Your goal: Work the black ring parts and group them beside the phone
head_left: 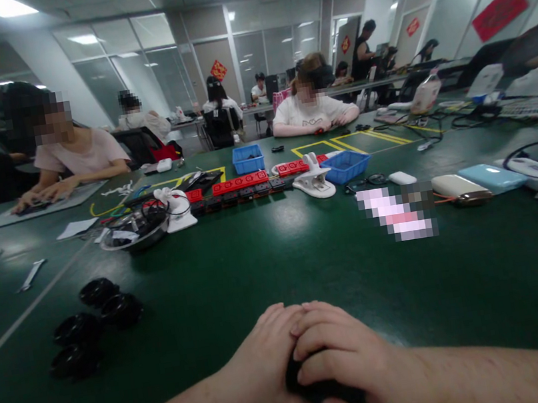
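Both my hands are closed around one black object (338, 390) at the near edge of the green table. My left hand (257, 371) wraps it from the left. Over its top and right side curl the fingers of my right hand (344, 348), touching the left fingers. Most of the object is covered, so its kind does not show. To the left of my hands stand several black round, hollow plastic parts (76, 329), grouped close together.
Farther left lie a wrench (32, 276) and a metal bowl (136, 238) of small parts. Red power strips (240, 183), a white clip stand (314, 184) and blue bins (248, 159) line the middle. Cables and a light-blue case (492, 178) are right. Co-workers sit across the table.
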`<state>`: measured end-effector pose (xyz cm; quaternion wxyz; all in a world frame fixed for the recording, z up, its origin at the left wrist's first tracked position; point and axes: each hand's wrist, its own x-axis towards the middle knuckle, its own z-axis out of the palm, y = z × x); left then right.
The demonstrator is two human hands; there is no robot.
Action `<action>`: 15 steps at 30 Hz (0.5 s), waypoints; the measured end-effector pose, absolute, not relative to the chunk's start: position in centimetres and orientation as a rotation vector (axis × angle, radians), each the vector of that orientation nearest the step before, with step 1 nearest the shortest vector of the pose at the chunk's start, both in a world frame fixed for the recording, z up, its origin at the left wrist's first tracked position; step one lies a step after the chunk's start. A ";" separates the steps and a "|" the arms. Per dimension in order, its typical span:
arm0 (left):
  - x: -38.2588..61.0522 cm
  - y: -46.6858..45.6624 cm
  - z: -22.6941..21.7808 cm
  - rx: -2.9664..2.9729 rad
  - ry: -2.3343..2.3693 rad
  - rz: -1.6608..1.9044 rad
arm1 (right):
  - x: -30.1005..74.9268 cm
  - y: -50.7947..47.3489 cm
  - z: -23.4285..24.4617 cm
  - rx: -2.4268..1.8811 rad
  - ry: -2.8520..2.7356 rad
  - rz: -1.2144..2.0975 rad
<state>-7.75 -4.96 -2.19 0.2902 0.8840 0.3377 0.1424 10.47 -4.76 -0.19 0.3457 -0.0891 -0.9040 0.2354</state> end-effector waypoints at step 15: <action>-6.4 -6.0 -2.6 2.337 1.290 0.403 | 10.1 -5.1 -1.5 -0.535 -2.344 0.619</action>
